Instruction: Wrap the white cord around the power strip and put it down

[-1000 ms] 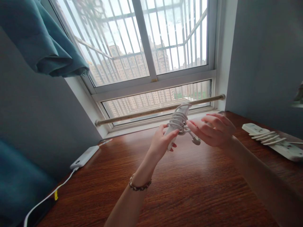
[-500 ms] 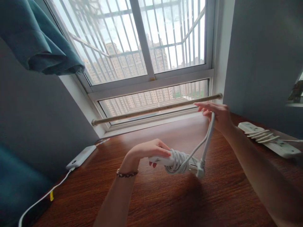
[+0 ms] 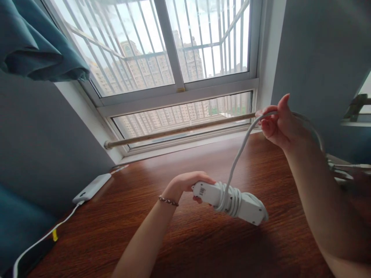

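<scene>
My left hand (image 3: 193,182) is closed around one end of a white power strip (image 3: 249,210), held tilted above the wooden tabletop. Several loops of white cord (image 3: 232,202) are wound about the strip's middle. The strip's screwed underside with a printed label faces me. From the loops, a length of cord rises to my right hand (image 3: 276,125), which grips it between curled fingers, thumb pointing up. Beyond that hand the cord bends over and hangs behind my right forearm, where the plug seems to be, partly hidden.
A second power strip (image 3: 337,160) lies at the right, mostly behind my forearm. On the left of the brown table (image 3: 174,235) rests a white box-shaped device (image 3: 92,188) with a cable (image 3: 46,238). Ahead are a horizontal rod (image 3: 179,130) and a barred window; a blue curtain (image 3: 40,46) hangs upper left.
My right hand has moved up and to the right, drawing the cord away from the strip with its plug end. The strip has turned in my left hand, so its underside now shows.
</scene>
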A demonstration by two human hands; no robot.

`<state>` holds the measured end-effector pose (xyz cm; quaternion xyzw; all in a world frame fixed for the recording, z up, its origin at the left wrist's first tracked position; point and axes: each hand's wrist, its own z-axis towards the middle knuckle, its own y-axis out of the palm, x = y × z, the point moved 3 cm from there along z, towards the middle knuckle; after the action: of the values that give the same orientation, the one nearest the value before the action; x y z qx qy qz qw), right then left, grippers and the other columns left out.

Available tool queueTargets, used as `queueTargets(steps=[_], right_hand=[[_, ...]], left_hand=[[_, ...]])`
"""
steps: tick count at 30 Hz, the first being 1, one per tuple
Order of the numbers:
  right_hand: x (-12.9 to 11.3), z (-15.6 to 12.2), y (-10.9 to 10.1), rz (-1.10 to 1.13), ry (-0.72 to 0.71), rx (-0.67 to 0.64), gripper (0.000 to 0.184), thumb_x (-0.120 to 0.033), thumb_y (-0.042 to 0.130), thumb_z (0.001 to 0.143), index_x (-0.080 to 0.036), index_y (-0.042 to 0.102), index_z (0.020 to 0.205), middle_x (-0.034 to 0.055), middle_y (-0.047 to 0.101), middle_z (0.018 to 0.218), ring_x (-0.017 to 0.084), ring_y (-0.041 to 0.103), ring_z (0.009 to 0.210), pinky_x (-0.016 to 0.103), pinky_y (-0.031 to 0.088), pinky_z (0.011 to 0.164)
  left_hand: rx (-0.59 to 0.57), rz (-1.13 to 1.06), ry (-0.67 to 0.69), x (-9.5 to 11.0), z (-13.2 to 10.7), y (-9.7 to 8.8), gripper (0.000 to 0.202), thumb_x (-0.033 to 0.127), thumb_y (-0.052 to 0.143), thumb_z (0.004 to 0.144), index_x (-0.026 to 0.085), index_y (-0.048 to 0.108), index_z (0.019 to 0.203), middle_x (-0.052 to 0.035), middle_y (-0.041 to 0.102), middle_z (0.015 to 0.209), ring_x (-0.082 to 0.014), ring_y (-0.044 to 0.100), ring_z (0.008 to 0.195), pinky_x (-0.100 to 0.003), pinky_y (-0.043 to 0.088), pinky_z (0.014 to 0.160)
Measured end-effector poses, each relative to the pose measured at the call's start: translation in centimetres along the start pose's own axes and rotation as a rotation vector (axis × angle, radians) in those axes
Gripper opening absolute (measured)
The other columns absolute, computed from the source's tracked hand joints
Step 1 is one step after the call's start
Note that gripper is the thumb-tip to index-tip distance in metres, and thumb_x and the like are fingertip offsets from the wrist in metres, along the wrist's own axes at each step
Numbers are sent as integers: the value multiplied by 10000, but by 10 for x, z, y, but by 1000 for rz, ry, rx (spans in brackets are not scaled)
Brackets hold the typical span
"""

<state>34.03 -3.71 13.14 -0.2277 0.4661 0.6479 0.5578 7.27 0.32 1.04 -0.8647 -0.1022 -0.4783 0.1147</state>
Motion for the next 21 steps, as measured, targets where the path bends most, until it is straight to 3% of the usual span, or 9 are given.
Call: queueTargets(steps=[4, 9, 12, 15, 18, 21], right_hand=[[10, -3, 24, 77, -88, -64, 446, -510, 301, 906, -189, 603, 837, 33, 611, 823, 93, 598, 807, 196, 510, 757], [45, -3, 48, 182, -72, -122, 315, -453, 456, 864, -162, 571, 893, 62, 596, 979, 142, 568, 963, 280, 458, 918], [76, 8, 43, 217, 7, -141, 280, -427, 545, 815, -147, 557, 832, 69, 577, 1040, 155, 580, 928, 304, 461, 923], [108, 24, 21, 200, 114, -56, 234, -371, 596, 784, -143, 551, 756, 52, 592, 982, 137, 596, 860, 275, 483, 898], [133, 38, -5, 43, 153, -14, 212, -317, 539, 827, -133, 536, 721, 64, 612, 893, 123, 602, 834, 247, 496, 867], [147, 43, -21, -287, -30, -91, 303, -348, 434, 883, -123, 523, 701, 94, 629, 808, 138, 617, 754, 246, 528, 774]], left_hand=[[-18, -140, -30, -8, 13, 6, 365, 434, 459, 725, 118, 628, 660, -82, 608, 560, -148, 514, 402, -233, 384, 347], [-75, -83, -73, 6, 18, 38, 250, 386, 549, 614, 146, 596, 567, -40, 556, 476, -153, 482, 368, -247, 375, 310], [-161, 44, -37, 23, 7, 56, 175, 329, 600, 598, 154, 611, 607, -28, 564, 513, -141, 464, 373, -230, 329, 287], [-198, 42, 57, 35, -10, 60, 218, 350, 579, 627, 142, 638, 658, -37, 576, 548, -132, 461, 377, -230, 334, 299], [-32, -24, 191, 42, -28, 48, 280, 378, 559, 667, 116, 648, 709, -61, 593, 561, -150, 506, 406, -229, 346, 326], [212, -102, 362, 46, -41, 30, 298, 380, 520, 737, 105, 636, 741, -79, 595, 567, -156, 525, 420, -214, 315, 326]])
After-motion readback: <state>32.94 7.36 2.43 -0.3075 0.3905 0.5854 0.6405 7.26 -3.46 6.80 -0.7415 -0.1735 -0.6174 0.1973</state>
